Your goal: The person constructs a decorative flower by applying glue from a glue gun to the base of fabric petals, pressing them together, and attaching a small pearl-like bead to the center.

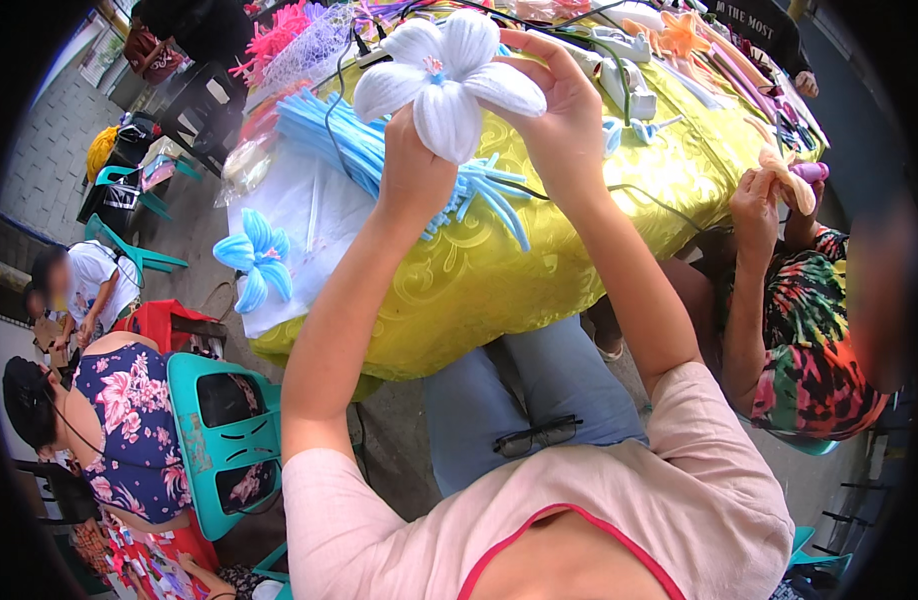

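Note:
A white fuzzy flower [449, 115], with broad petals and a small blue centre, is held up over the table. My left hand [419, 170] is closed around its underside beneath the lower petals. My right hand [564, 120] grips it behind the right petal, its upper fingers curled and partly hidden. Below lie many light-blue fuzzy stems [324, 135]. A blue fuzzy flower [259, 255] rests on white plastic sheeting [294, 210] to the left.
The yellow tablecloth [419, 300] carries cables, white plug adapters [629, 85] and colourful craft supplies. A co-worker [799, 330] at right holds a pale fuzzy piece. Other people sit at left around teal chairs [219, 440]. Dark glasses [534, 435] lie on my lap.

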Demonstrator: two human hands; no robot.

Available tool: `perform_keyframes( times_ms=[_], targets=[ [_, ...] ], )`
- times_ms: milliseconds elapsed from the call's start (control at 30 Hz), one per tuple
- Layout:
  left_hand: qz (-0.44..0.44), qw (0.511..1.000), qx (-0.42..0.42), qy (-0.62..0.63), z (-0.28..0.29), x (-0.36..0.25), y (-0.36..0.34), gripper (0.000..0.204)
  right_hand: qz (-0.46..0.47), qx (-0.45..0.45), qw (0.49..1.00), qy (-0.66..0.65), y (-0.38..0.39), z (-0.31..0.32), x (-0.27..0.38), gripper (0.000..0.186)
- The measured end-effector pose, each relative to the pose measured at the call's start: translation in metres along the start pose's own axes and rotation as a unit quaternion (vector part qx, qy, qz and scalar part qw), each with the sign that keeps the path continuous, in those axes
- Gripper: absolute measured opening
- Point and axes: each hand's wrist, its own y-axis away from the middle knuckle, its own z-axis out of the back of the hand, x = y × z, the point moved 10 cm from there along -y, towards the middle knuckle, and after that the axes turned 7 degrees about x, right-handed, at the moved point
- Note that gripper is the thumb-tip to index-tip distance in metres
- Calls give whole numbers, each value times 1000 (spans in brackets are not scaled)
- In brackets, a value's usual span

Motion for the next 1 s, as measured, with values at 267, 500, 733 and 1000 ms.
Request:
perform_keyframes(
  times_ms=[267, 500, 733, 1000],
  targets=[
    [-9, 999, -48, -7, 6, 12, 10, 19, 121, -33, 987, 104, 12, -5, 19, 25],
    [50, 998, -41, -21, 0, 25, 12, 19, 194, -87, 952, 222, 25, -7, 37, 21],
    [21, 996, -77, -38, 7, 21, 11, 20, 197, -77, 947, 242, 24, -14, 35, 22],
    [9, 997, -61, -43, 8, 13, 10, 19, 200, -72, 942, 261, 24, -13, 37, 20]
  ],
)
